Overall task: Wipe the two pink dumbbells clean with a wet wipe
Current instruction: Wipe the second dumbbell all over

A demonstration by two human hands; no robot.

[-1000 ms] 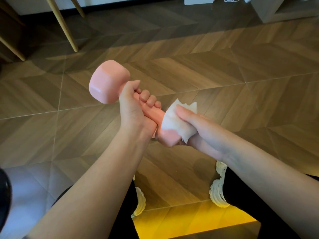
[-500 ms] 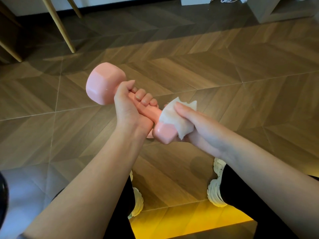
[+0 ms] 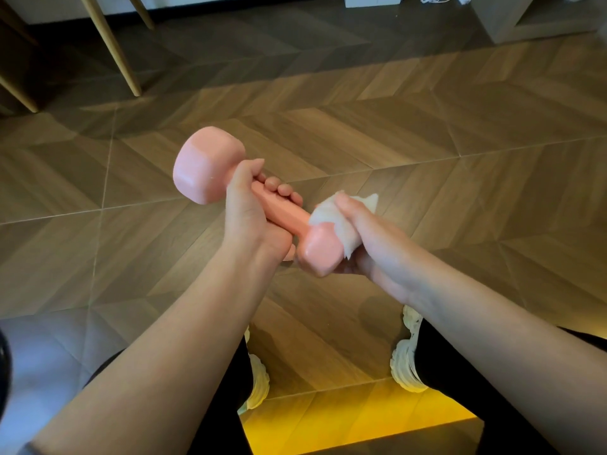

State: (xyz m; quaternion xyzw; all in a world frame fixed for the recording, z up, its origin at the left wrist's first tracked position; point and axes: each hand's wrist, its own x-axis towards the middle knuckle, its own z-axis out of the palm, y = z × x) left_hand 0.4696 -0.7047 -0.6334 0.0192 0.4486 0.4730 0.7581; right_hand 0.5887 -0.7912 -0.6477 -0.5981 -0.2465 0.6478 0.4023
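One pink dumbbell (image 3: 207,170) is held in the air above the wooden floor, its far head up and to the left, its near head low by my wrists. My left hand (image 3: 249,213) grips the handle, fingers curled round it. My right hand (image 3: 368,238) holds a crumpled white wet wipe (image 3: 331,216) pressed against the right side of the near head. The wipe partly covers that head. Only this one dumbbell is in view.
Wooden chair or table legs (image 3: 111,44) stand at the far left. A pale cabinet base (image 3: 505,21) and white cables sit at the far right. My two white shoes (image 3: 405,359) rest on the floor below my arms. A dark object edges in at the lower left.
The dumbbell has tipped slightly, its near head lower and more exposed. My right hand with the wipe has slid toward the right side of that head.
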